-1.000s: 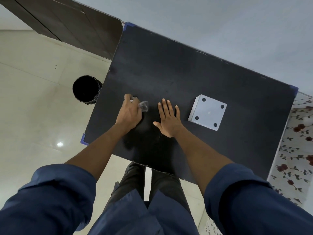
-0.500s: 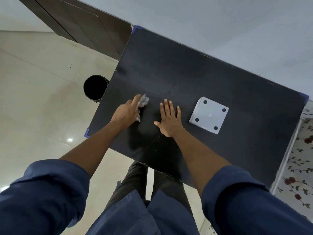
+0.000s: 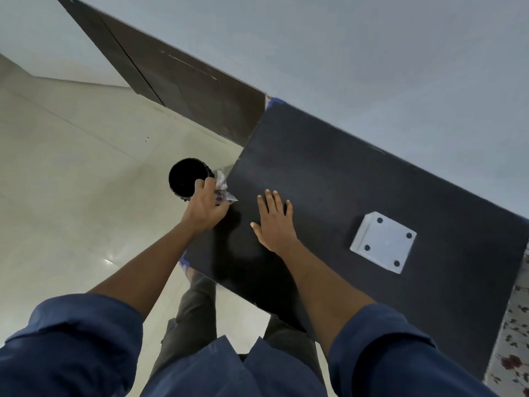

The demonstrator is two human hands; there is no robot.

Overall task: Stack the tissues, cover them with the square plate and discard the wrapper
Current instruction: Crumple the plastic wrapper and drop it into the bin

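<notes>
My left hand (image 3: 206,206) grips a crumpled clear wrapper (image 3: 222,188) at the left edge of the black table (image 3: 329,179), right beside the rim of a black round bin (image 3: 186,179) on the floor. My right hand (image 3: 274,222) lies flat on the tabletop, fingers spread, holding nothing. A white square plate (image 3: 383,245) with four dark dots at its corners lies upside down on the right part of the table. The tissues are hidden from view; whether they lie under the plate I cannot tell.
A dark wooden door or cabinet panel (image 3: 183,90) stands behind the bin. Pale glossy floor tiles (image 3: 71,196) spread to the left. A floral cloth (image 3: 512,339) hangs along the table's right side. Blue tape marks the table corners.
My left hand has carried the wrapper from the tabletop leftward to the table's edge, next to the bin. My right hand stays flat. The camera has turned left.
</notes>
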